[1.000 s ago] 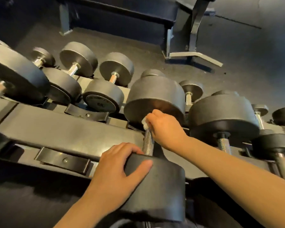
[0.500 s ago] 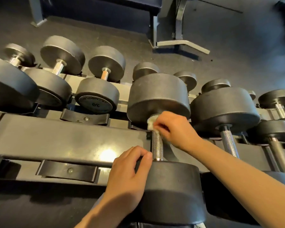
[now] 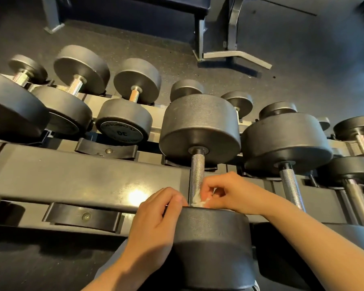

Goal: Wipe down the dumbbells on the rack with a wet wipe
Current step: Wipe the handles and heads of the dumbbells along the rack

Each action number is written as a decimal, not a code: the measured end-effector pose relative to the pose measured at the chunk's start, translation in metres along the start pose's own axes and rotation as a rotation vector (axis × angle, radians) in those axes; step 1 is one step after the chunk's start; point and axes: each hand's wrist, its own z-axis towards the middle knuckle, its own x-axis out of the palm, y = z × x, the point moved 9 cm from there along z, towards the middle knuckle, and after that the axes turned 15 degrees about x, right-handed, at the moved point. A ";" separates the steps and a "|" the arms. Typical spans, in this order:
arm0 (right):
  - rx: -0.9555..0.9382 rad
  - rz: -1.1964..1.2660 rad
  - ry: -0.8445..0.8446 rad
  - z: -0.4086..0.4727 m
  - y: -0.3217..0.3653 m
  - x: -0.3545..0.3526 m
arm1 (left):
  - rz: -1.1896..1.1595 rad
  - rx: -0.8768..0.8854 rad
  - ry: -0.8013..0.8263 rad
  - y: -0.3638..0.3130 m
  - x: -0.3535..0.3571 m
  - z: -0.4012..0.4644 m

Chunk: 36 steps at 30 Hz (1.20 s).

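Large black round-headed dumbbell (image 3: 200, 127) with knurled steel handle, frame centre, on dark metal rack (image 3: 72, 177). Right hand (image 3: 229, 192) grip pinching small white wet wipe (image 3: 199, 201) at handle's lower end. Left hand (image 3: 156, 219) grip curled over near head. Dumbbell likely heavy, rigid; wipe soft, limp: wrap round handle.

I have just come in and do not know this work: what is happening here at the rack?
A person is cleaning a large dumbbell that lies on the rack. The right hand pinches a white wet wipe against the near end of the knurled handle, beside the near weight head. The left hand grips that near head at its left edge. More dumbbells lie on the rack to both sides.
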 end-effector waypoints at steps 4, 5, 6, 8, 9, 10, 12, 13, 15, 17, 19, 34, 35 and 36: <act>0.020 0.123 -0.229 0.006 -0.005 -0.017 | 0.019 -0.023 -0.006 0.001 -0.001 0.000; 0.035 0.179 -0.373 0.008 -0.010 -0.031 | 0.016 -0.036 -0.004 0.002 0.000 0.000; 0.045 0.179 -0.518 0.010 -0.012 -0.045 | 0.010 -0.049 0.001 0.003 0.000 0.000; 0.010 -0.004 -0.729 0.014 -0.003 -0.059 | -0.002 -0.058 0.005 0.002 0.000 0.000; -0.024 -0.121 -0.781 0.017 0.004 -0.059 | -0.004 -0.055 0.003 0.003 0.000 0.000; -0.063 -0.231 -0.820 0.019 0.012 -0.056 | -0.002 -0.051 0.001 0.003 -0.001 0.000; -0.145 -0.415 -0.860 0.020 0.022 -0.045 | 0.015 -0.050 -0.004 0.003 -0.002 0.000; -0.174 -0.470 -0.872 0.020 0.024 -0.040 | 0.019 -0.049 -0.005 0.004 -0.002 0.000; -0.225 -0.502 -0.907 0.019 0.025 -0.037 | 0.028 -0.052 0.004 0.004 -0.001 0.000; -0.174 -0.335 -0.897 0.017 0.020 -0.045 | 0.049 -0.061 0.012 0.004 -0.001 -0.001; 0.003 -0.091 -0.860 0.018 -0.003 -0.051 | 0.059 -0.067 0.017 0.002 -0.002 -0.001; 0.049 0.124 -0.969 0.009 -0.015 -0.056 | 0.054 -0.072 0.009 -0.002 -0.002 0.000; -0.023 0.022 -1.010 0.004 -0.005 -0.056 | 0.053 -0.069 0.007 -0.002 -0.002 0.000; -0.093 -0.085 -1.033 0.000 0.006 -0.054 | 0.053 -0.065 0.004 -0.002 -0.003 0.000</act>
